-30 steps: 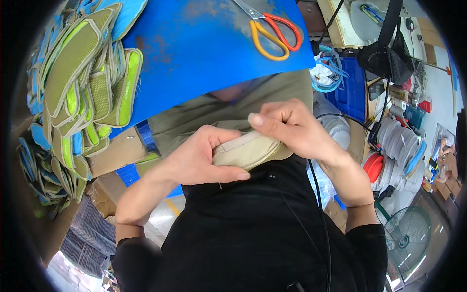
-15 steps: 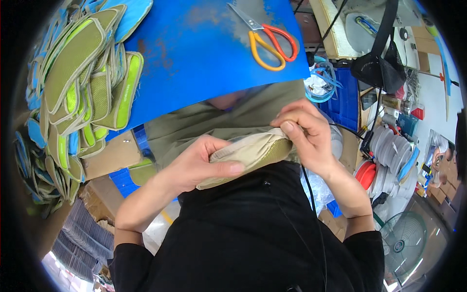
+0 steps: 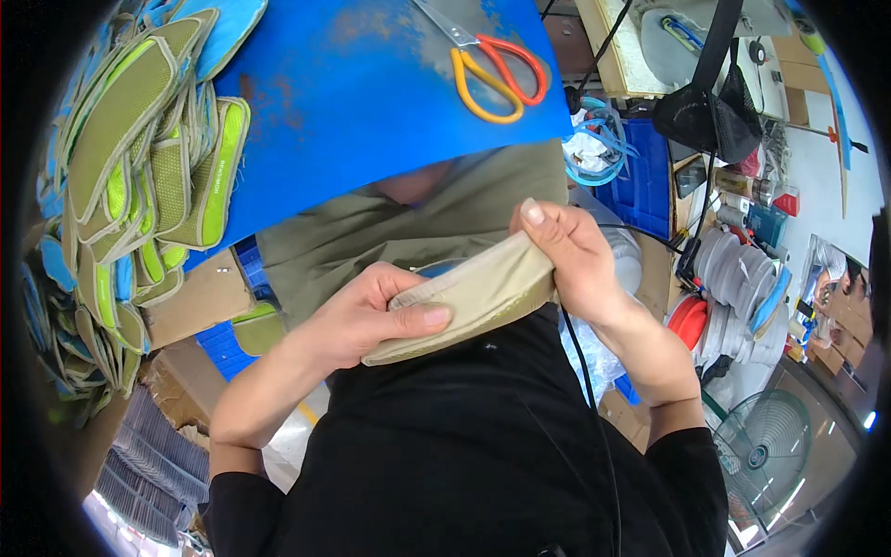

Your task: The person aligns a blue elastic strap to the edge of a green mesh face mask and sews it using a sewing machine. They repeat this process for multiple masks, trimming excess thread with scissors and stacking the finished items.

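A curved, padded fabric piece [image 3: 483, 295], cream on the face turned up and olive mesh along its lower edge, is stretched between my two hands above my lap. My left hand [image 3: 367, 316] grips its left end, thumb lying on the cream side and fingers underneath. At the opposite end, my right hand [image 3: 577, 255] pinches the upper corner, thumb pointing up. A bit of blue shows behind the piece's upper edge. Scissors [image 3: 492, 79] with one orange and one red handle lie on the blue tabletop [image 3: 343, 102] beyond my hands.
Many olive, lime and blue fabric pieces [image 3: 125, 125] are heaped at the left of the tabletop. A blue basket [image 3: 599, 153] holding white scraps stands to the right. Beyond it are a blue crate [image 3: 645, 176], stacked white reels [image 3: 733, 288] and a fan [image 3: 761, 446].
The fabric piece is now spread flatter, with more of its cream face showing. My right hand has shifted its hold at the right end. The whole view has moved slightly.
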A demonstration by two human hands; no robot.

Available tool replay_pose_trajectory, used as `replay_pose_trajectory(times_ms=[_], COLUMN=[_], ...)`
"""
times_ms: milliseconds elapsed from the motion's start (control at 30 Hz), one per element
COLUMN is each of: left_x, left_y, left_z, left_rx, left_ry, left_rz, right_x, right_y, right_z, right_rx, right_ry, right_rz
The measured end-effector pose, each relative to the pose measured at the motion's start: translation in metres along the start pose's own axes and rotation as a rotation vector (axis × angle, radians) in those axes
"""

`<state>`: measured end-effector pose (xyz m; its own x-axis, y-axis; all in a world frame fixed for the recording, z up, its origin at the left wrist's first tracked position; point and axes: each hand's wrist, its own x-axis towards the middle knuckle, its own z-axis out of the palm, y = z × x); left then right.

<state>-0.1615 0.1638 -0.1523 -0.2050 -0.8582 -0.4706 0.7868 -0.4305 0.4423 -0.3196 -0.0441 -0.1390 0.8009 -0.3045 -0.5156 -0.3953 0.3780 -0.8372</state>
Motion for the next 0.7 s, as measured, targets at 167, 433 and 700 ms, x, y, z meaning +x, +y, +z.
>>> replay_pose_trajectory(times_ms=[167, 433, 700], left_x=[0.004, 0.009, 0.002], left_y=[-0.009, -0.011, 0.007], left_z=[-0.002, 0.003, -0.010], left_rx=[0.033, -0.025, 0.106], left_ry=[-0.030, -0.038, -0.049], left_rz=[0.033, 0.001, 0.066], right_x=[0.011, 0.015, 0.031], right_y=[0.009, 0.022, 0.026], right_z=[-0.017, -0.035, -0.052], right_rx=[0.165, 0.124, 0.184], right_ry=[-0.119, -0.176, -0.054], right_rz=[0.201, 0.100, 0.045])
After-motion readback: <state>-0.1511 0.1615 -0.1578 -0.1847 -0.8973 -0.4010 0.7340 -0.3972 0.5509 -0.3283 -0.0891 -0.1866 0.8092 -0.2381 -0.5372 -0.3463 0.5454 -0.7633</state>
